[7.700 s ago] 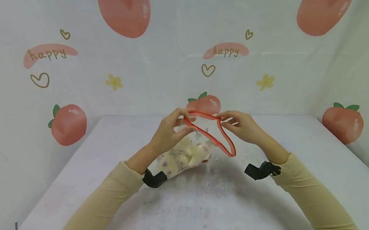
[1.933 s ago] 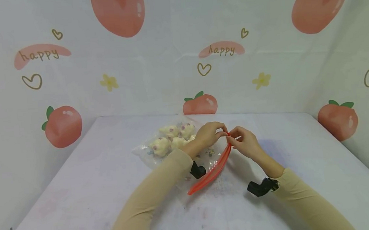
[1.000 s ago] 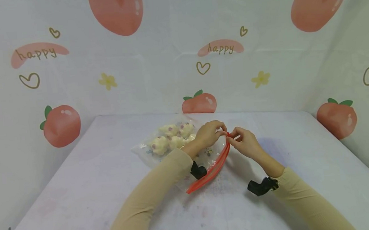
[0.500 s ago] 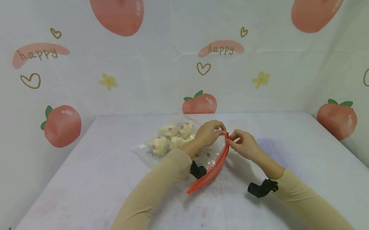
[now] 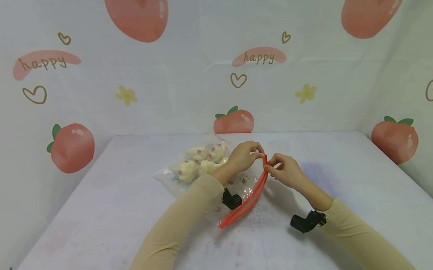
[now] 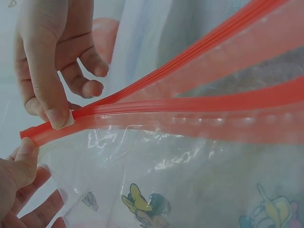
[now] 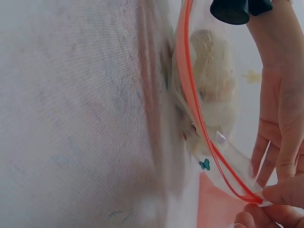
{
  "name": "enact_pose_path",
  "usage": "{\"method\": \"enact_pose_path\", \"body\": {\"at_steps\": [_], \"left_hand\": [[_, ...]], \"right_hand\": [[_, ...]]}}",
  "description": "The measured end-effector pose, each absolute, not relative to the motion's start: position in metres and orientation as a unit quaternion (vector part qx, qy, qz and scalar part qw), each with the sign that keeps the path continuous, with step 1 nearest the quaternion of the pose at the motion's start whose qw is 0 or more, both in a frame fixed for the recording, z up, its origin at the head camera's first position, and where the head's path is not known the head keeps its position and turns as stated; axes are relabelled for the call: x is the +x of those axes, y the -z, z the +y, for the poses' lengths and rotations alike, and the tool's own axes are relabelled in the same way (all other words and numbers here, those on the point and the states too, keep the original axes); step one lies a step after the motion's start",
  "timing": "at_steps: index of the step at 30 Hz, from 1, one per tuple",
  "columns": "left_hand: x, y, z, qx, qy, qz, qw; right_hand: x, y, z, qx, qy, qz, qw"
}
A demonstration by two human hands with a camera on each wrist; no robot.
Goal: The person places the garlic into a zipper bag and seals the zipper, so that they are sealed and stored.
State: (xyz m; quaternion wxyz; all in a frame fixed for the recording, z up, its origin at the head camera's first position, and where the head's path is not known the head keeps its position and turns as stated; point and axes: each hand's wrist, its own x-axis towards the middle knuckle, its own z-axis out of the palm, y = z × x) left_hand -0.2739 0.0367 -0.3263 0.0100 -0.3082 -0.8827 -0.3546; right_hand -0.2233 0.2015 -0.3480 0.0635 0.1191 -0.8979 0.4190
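A clear zip bag (image 5: 250, 184) with cartoon prints lies on the table, holding several cream-coloured lumpy pieces (image 5: 189, 171) with purplish spots. A red zip strip (image 5: 245, 207) edges its mouth. My left hand (image 5: 242, 157) pinches the far end of that strip between thumb and finger. Just nearer to me, my right hand (image 5: 289, 172) pinches the strip at a small white slider (image 6: 71, 118). In the left wrist view, the two red edges meet at the slider and spread apart beyond it. My left forearm covers part of the bag.
The bag rests on a white cloth-covered table (image 5: 94, 229) with faint stains. Behind stands a white backdrop (image 5: 181, 70) printed with peaches, hearts and flowers. Black wrist cameras (image 5: 308, 222) are strapped to both forearms.
Earlier the bag was held up with its mouth wide; now it lies flat. Over the last second my right hand has slid slightly toward me along the strip, away from my left hand.
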Motion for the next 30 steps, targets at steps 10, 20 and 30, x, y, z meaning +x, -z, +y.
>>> {"method": "enact_pose_path", "body": {"at_steps": [10, 20, 30], "left_hand": [[-0.2746, 0.3273, 0.0347, -0.293, 0.382, -0.876, -0.004], [-0.275, 0.3259, 0.0315, -0.289, 0.417, -0.861, -0.018], [-0.2773, 0.327, 0.0292, -0.287, 0.438, -0.851, -0.027]], "right_hand": [[-0.2235, 0.3509, 0.2013, 0.127, -0.417, -0.899, 0.045], [-0.2213, 0.351, 0.1998, 0.138, -0.426, -0.894, 0.03], [-0.2206, 0.3532, 0.1993, 0.141, -0.423, -0.895, 0.013]]}}
